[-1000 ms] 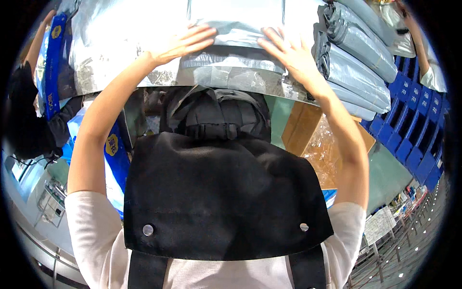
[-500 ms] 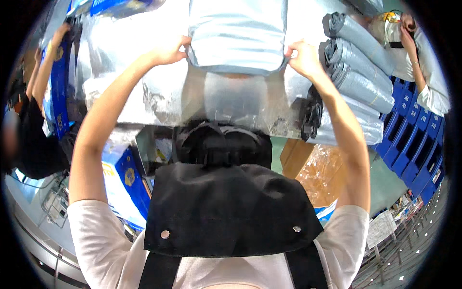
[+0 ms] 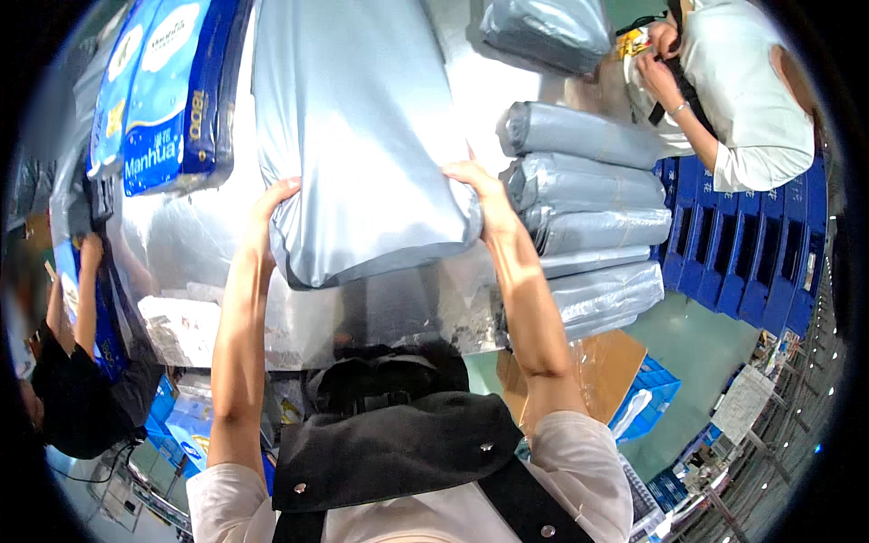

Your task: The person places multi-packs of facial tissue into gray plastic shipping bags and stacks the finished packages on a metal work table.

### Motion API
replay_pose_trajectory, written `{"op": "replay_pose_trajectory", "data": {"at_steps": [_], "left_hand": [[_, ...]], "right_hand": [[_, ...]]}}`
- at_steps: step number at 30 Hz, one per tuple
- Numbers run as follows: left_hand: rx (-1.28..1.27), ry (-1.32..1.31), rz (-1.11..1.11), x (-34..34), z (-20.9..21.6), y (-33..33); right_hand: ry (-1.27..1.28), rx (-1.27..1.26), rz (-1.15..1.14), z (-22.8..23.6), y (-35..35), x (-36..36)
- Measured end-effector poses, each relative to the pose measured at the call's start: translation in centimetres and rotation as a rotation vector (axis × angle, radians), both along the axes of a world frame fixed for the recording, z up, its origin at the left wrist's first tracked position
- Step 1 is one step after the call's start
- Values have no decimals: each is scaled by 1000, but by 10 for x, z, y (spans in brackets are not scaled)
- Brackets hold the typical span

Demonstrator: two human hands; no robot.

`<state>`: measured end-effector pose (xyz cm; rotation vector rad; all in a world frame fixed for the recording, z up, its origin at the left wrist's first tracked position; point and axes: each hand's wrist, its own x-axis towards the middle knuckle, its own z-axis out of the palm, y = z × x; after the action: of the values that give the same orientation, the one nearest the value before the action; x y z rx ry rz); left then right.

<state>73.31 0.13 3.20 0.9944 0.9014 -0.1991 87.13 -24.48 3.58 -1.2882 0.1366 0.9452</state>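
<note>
A large, filled grey plastic mailing bag lies across the shiny metal table in front of me. Its near end bulges toward me. My left hand clasps the bag's left side near that end, thumb up on the plastic and the other fingers mostly hidden. On the opposite side my right hand grips the bag in the same way, its thumb resting on top. What is inside the bag cannot be seen.
Blue tissue packs stand at the far left. Rolled grey bags are stacked to the right, below another filled grey bag. Blue crates line the right side. Co-workers stand at left and right; a cardboard box sits below.
The bag now shows more of its length and lies nearer to me. My hands have moved from its near corners to grasp its sides. My view has shifted, bringing the tissue packs into sight.
</note>
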Motion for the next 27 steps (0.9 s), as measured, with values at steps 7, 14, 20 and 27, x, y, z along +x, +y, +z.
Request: {"op": "replay_pose_trajectory", "data": {"at_steps": [7, 14, 20, 27], "left_hand": [[211, -403, -9, 153, 75, -78], [258, -589, -372, 381, 84, -99], [745, -480, -35, 411, -70, -90], [1442, -360, 168, 28, -95, 97]], "right_hand": [[-585, -34, -358, 53, -83, 124], [-669, 69, -696, 40, -124, 368], [-436, -6, -706, -51, -119, 400], [-759, -262, -773, -121, -89, 167]]}}
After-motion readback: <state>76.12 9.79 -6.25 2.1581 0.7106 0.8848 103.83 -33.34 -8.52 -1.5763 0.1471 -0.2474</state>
